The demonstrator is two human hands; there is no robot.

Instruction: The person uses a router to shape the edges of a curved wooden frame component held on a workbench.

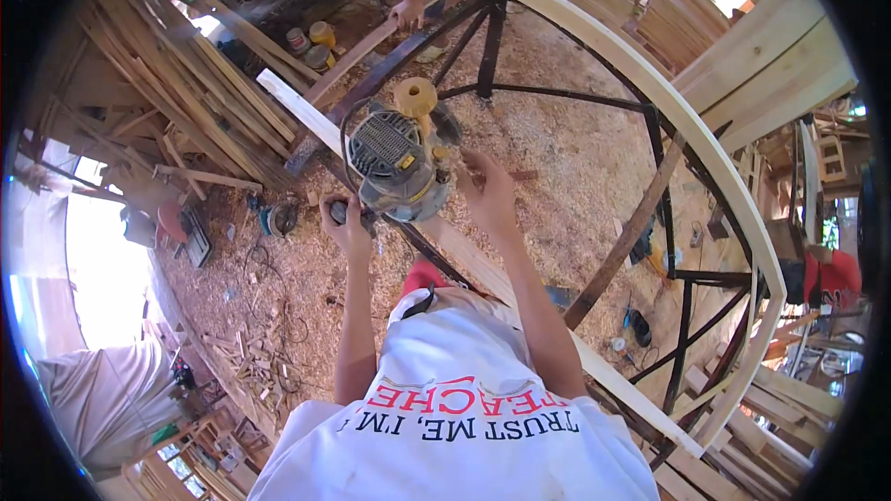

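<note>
A grey and yellow router sits on a long pale wooden strip in front of me. My left hand is closed round the dark round knob on the router's left side. On the other side, my right hand grips the router, its fingertips partly hidden behind the body. The strip runs diagonally from far left, under the router, to near right. The router's base and bit are out of sight. A cord loops beside its body.
A dark metal frame bears a curved pale wooden piece on the right. Across the frame, another person's hand rests on a board. Long planks lean at far left. Shavings, offcuts and cords cover the floor.
</note>
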